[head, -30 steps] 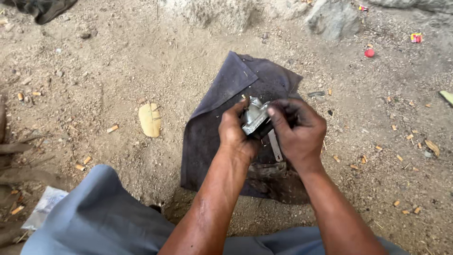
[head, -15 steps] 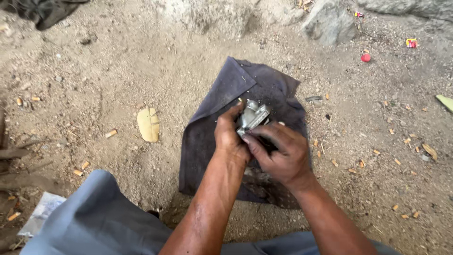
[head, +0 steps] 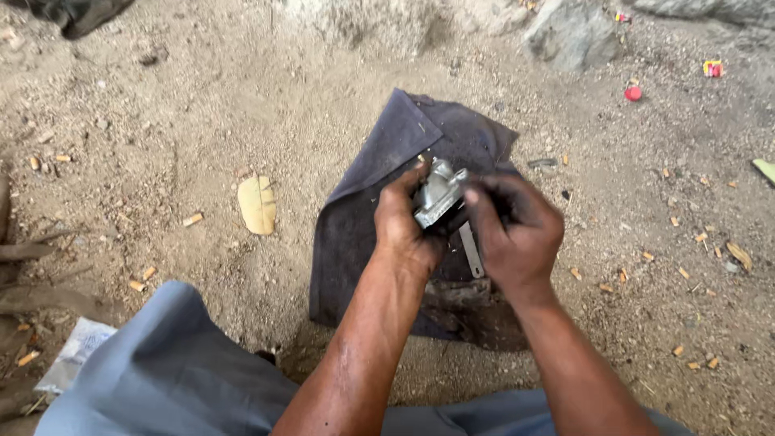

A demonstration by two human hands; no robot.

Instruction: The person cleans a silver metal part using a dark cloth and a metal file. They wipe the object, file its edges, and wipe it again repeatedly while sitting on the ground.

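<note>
Right hand (head: 517, 234) shifted back right, both hands gripping grey metal part (head: 437, 194) with left hand (head: 404, 226) over dark cloth (head: 363, 218).

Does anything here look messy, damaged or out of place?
Yes. The dark cloth lies crumpled on bare dirt, its near end grimy. Both hands, left hand and right hand, holding the grey metal part, look blackened.

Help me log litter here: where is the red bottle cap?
In the head view the red bottle cap lies upper right on the sandy ground, beyond the dark cloth.
</note>
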